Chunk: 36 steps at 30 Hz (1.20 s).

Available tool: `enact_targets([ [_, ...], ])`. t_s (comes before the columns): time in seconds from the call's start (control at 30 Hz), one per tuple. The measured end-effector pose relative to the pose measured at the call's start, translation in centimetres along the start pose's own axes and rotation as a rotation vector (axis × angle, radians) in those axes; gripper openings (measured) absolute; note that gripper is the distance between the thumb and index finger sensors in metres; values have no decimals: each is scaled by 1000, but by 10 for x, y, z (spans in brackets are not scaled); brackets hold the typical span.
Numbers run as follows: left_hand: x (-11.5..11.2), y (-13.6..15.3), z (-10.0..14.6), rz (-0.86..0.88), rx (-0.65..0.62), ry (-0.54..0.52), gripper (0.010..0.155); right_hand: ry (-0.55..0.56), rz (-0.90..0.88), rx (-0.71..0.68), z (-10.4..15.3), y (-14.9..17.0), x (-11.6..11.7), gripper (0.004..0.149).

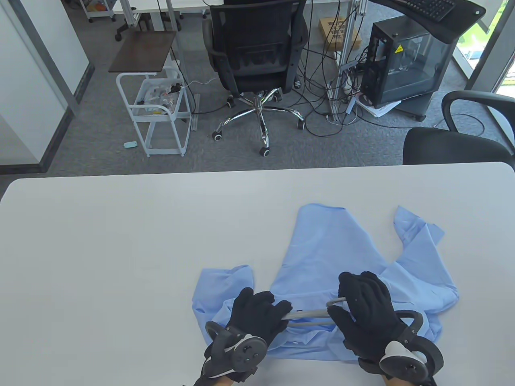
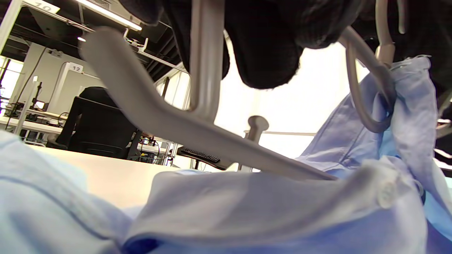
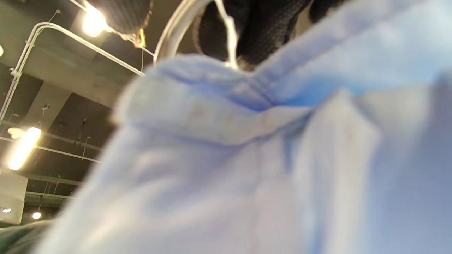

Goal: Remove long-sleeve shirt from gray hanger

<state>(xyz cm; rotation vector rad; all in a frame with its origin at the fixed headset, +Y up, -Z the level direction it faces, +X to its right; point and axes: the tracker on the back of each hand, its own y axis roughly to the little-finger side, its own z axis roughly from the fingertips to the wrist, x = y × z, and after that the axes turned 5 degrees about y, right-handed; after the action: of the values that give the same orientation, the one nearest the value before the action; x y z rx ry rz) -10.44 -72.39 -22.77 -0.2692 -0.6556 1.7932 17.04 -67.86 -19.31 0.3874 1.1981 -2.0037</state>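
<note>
Clearly the job is midway: the hanger shows bare at the near table edge, its bars exposed between the two hands, yet in the left wrist view its far end remains tucked into the shirt collar, so that shoulder is left to free. The left hand curls around the hanger's left end, fingers closed on the bar. The right hand wraps the hanger's curved right part; whether it also pinches cloth I cannot tell. Beyond them the shirt lies spread flat across the table, sleeves crumpled to either side.
</note>
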Motion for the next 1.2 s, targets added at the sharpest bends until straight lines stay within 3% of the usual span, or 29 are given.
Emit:
enact_targets([
  [0.1,2,5,1,19,32,-9,49,-84,18,103,1,5,7,86],
  [0.27,5,16,4,54,102,-19,49,-142,84,198,6,10,18,82],
  [0.33,6,21,4,102,121,-14,49,-125,90,194,9,10,24,86],
  [0.43,8,24,5,170,151,-28,49,-229,156,173,13,6,39,86],
  [0.8,12,16,7,189,148,-51,49,-236,323,76,21,-7,59,88],
  [1.07,14,12,8,176,132,-59,49,-181,366,96,19,-5,56,61],
  [1.2,16,12,10,163,127,-89,49,-164,357,102,18,-1,52,57],
])
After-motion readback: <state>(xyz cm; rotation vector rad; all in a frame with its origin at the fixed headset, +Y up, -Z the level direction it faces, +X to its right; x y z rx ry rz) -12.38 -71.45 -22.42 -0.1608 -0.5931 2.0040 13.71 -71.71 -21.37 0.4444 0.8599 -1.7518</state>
